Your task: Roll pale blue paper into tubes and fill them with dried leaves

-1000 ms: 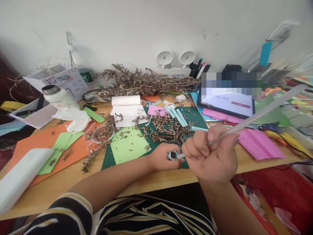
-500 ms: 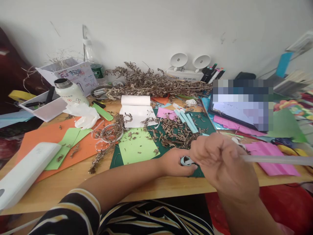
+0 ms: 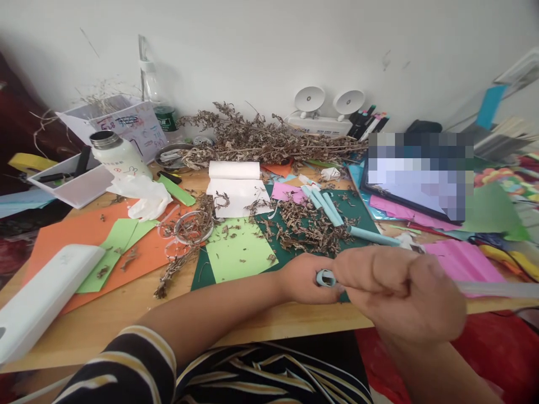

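Note:
My left hand is closed around a rolled light-blue paper tube; its open end faces up toward me and something dark shows inside. Beside it, my right hand is a fist around a translucent whitish rod, which sticks out to the right. The rod's other end is hidden by my fingers. Just beyond my hands, crumbled dried leaves lie on a green cutting mat. More light-blue paper tubes rest there, and another single tube lies behind my right hand.
Dried stems lie along the wall, below a white two-dish device. A tablet stands at the right. A white bottle, a crumpled tissue, orange paper and a long white case are at the left.
My right hand has moved right and slightly down with the rod, away from the tube's mouth. The tube's opening is now more exposed. My left hand has barely moved.

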Tool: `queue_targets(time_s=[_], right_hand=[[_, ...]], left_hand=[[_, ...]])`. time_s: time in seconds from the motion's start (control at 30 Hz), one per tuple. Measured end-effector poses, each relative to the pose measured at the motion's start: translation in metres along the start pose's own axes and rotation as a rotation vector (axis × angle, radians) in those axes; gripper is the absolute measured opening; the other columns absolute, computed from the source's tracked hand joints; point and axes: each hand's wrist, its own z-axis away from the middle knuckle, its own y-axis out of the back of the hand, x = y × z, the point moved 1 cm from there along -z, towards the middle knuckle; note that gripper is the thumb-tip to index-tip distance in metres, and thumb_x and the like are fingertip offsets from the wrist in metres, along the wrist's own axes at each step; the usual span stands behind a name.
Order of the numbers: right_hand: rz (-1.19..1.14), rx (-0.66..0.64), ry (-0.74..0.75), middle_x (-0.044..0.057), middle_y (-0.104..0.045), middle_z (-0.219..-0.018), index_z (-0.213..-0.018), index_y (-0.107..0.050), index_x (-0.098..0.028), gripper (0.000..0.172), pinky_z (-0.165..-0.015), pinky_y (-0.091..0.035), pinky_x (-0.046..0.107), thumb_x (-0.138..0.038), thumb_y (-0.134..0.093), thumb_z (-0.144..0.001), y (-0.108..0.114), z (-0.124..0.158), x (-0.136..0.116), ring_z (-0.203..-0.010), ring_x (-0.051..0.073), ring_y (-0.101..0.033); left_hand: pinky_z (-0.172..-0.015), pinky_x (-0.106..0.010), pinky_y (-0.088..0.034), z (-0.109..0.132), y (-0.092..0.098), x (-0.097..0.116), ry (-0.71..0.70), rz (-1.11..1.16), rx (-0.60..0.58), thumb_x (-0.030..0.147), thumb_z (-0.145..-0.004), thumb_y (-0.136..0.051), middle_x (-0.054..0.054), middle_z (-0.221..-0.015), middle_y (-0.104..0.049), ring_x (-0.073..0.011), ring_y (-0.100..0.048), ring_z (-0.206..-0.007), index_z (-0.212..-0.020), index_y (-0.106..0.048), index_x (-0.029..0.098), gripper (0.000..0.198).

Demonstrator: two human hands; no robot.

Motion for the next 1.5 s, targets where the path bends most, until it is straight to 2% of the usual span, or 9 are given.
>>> queue_targets(time_s=[0.43, 0.77, 0.93, 1.07, 1.17, 1.23, 1.37, 1.43, 1.5], right_hand=[[0.035, 0.028, -0.006, -0.003, -0.020, -0.042, -0.047, -0.024, -0.017, 0.037, -0.039, -0.021, 0.025, -0.033, -0.033, -0.080, 0.009, 0.005, 0.001, -0.039, 0.008, -0.023], [-0.025, 0.040, -0.092, -0.004, -0.022, -0.040, -0.044, -0.027, -0.017, 0.039, -0.038, -0.020, 0.024, -0.029, -0.039, -0.079, 0.006, 0.001, 0.006, -0.038, 0.007, -0.025], [0.048, -0.005, -0.170, -0.004, -0.028, -0.043, -0.047, -0.034, -0.017, 0.038, -0.039, -0.022, 0.022, -0.034, -0.042, -0.080, 0.011, -0.003, 0.006, -0.040, 0.007, -0.029], [0.052, -0.047, -0.238, -0.003, -0.041, -0.052, -0.075, -0.050, -0.021, 0.042, -0.041, -0.028, 0.022, -0.062, -0.048, -0.063, 0.017, -0.007, 0.004, -0.044, 0.008, -0.034], [0.027, -0.100, -0.251, -0.002, -0.049, -0.061, -0.108, -0.040, -0.032, 0.062, -0.042, -0.034, 0.025, -0.071, -0.040, -0.059, 0.018, -0.008, 0.003, -0.045, 0.009, -0.038], [0.102, -0.104, -0.193, -0.002, -0.049, -0.063, -0.110, -0.040, -0.034, 0.048, -0.047, -0.037, 0.027, -0.061, -0.038, -0.071, 0.019, -0.007, 0.002, -0.050, 0.011, -0.042], [0.358, -0.069, -0.023, 0.002, -0.049, -0.070, -0.090, -0.055, -0.025, 0.017, -0.060, -0.040, 0.032, -0.030, -0.041, -0.081, 0.018, -0.002, 0.000, -0.068, 0.014, -0.048], [0.328, -0.050, -0.028, 0.003, -0.049, -0.075, -0.085, -0.054, -0.023, 0.012, -0.062, -0.040, 0.032, -0.026, -0.043, -0.080, 0.014, -0.001, -0.002, -0.072, 0.015, -0.048], [0.181, 0.015, -0.063, 0.000, -0.046, -0.069, -0.083, -0.051, -0.023, 0.008, -0.054, -0.038, 0.028, -0.025, -0.044, -0.080, 0.009, -0.002, -0.003, -0.063, 0.012, -0.046]], left_hand=[[-0.054, -0.014, -0.038, 0.000, 0.005, 0.011, -0.057, -0.033, -0.020, 0.017, -0.056, -0.054, 0.004, -0.054, -0.047, -0.0049, -0.041, -0.052, -0.057, -0.049, 0.013, 0.007], [-0.066, -0.018, -0.041, 0.000, 0.003, 0.005, -0.059, -0.146, -0.042, 0.021, -0.061, -0.053, 0.001, -0.068, -0.056, -0.0095, -0.051, -0.067, -0.070, -0.054, 0.013, 0.012], [-0.063, -0.017, -0.042, -0.001, 0.004, 0.005, -0.022, -0.050, -0.018, 0.014, -0.057, -0.055, 0.001, -0.063, -0.056, -0.0102, -0.052, -0.066, -0.063, -0.053, 0.011, 0.006], [-0.064, -0.017, -0.043, -0.002, 0.003, 0.003, -0.015, 0.033, -0.017, 0.012, -0.061, -0.054, 0.001, -0.070, -0.059, -0.0079, -0.052, -0.064, -0.073, -0.058, 0.012, 0.013], [-0.065, -0.017, -0.043, -0.002, 0.002, 0.002, -0.023, 0.047, -0.027, 0.014, -0.064, -0.053, 0.000, -0.073, -0.059, -0.0076, -0.052, -0.065, -0.076, -0.058, 0.012, 0.014], [-0.065, -0.018, -0.043, -0.002, 0.003, 0.003, -0.021, 0.019, -0.028, 0.017, -0.064, -0.054, 0.000, -0.069, -0.058, -0.0081, -0.051, -0.064, -0.073, -0.057, 0.011, 0.011], [-0.065, -0.019, -0.042, -0.002, 0.006, 0.004, -0.019, -0.009, -0.063, 0.019, -0.065, -0.054, 0.001, -0.067, -0.057, -0.0090, -0.051, -0.065, -0.073, -0.054, 0.012, 0.010], [-0.067, -0.019, -0.042, -0.002, 0.007, 0.004, -0.040, 0.004, -0.069, 0.018, -0.066, -0.055, 0.000, -0.071, -0.057, -0.0098, -0.052, -0.070, -0.079, -0.054, 0.013, 0.014], [-0.067, -0.019, -0.042, -0.002, 0.007, 0.004, -0.036, 0.009, -0.062, 0.018, -0.066, -0.055, 0.001, -0.073, -0.057, -0.0104, -0.052, -0.072, -0.081, -0.054, 0.013, 0.016]])
